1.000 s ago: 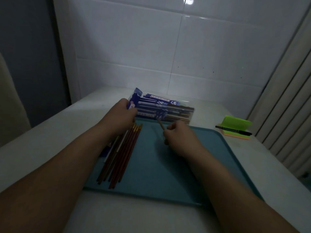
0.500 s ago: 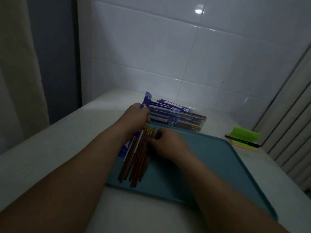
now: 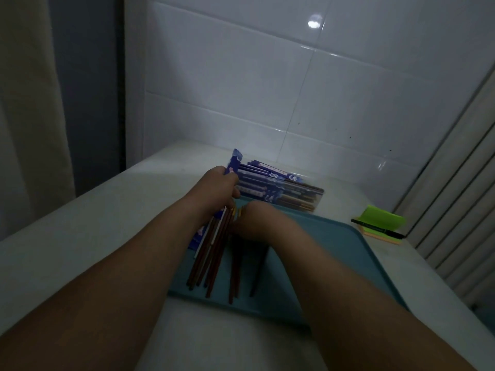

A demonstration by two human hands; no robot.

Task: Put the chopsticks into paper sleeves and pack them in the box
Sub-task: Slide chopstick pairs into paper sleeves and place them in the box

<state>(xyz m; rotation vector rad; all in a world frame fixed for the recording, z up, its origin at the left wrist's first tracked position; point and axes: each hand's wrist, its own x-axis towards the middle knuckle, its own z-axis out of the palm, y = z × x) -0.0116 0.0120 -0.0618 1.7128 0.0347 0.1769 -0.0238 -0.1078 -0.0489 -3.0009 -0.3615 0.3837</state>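
Observation:
A pile of reddish-brown chopsticks point(image 3: 210, 255) lies along the left side of the teal tray point(image 3: 348, 253), on top of spare blue paper sleeves point(image 3: 199, 234). My left hand point(image 3: 218, 190) pinches a blue patterned paper sleeve point(image 3: 235, 161) that sticks up past its fingers. My right hand point(image 3: 258, 222) is closed over the top ends of a few chopsticks point(image 3: 235, 274) drawn a little right of the pile; the grip is blurred. Behind the hands, a clear box point(image 3: 302, 196) holds several sleeved chopsticks.
Green and orange sticky notes point(image 3: 381, 223) with a black pen point(image 3: 375, 228) sit on the white counter right of the tray. A tiled wall stands close behind the box. Ribbed panels rise at the right, and a curtain hangs at far left.
My right hand moved left from the tray's middle onto the chopstick pile and has pulled a few sticks out to the right. My left hand kept hold of the blue sleeve.

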